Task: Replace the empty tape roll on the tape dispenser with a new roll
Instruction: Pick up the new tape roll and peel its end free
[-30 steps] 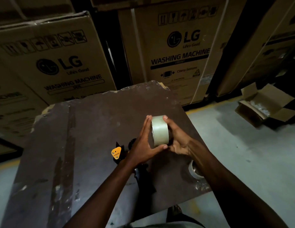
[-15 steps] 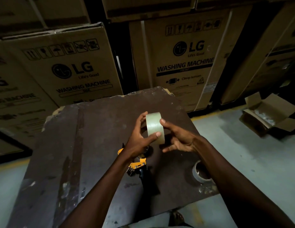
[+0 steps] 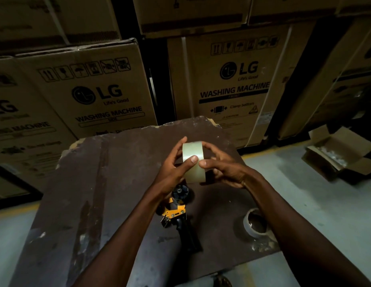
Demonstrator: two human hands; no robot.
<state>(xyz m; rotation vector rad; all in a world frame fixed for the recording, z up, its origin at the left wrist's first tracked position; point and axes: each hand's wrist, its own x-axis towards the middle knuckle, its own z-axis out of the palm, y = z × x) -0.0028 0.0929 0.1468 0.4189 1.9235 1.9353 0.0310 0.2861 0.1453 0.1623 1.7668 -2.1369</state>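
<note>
Dim warehouse floor surrounds a scuffed brown table (image 3: pixel 81 204), and the nearest things on it lie close to the person. At the near right edge sits the empty roll (image 3: pixel 254 225), a bare ring lying flat and partly hidden by the right forearm. Just left of it the tape dispenser (image 3: pixel 178 212) lies on its side, black handle toward the person, yellow body and black hub pointing away; the hub looks bare, so the old core seems already off.

Above the dispenser, held clear of the table, is the new roll (image 3: pixel 193 160), standing on edge. The left hand (image 3: pixel 174 168) grips it with fingers curled behind and the thumb pressed on the outer face. The right hand (image 3: pixel 224 168) pinches the same face, thumb tip beside the other thumb.

Both thumbs on the tape suggest the step in hand is finding and lifting the free end. Next, the roll likely needs sliding onto the hub, sticky side facing correctly, with the end fed toward the blade.

Farther back, an open carton (image 3: pixel 337 154) rests on the floor at right, and stacked washing machine boxes (image 3: pixel 93 85) line the wall.
</note>
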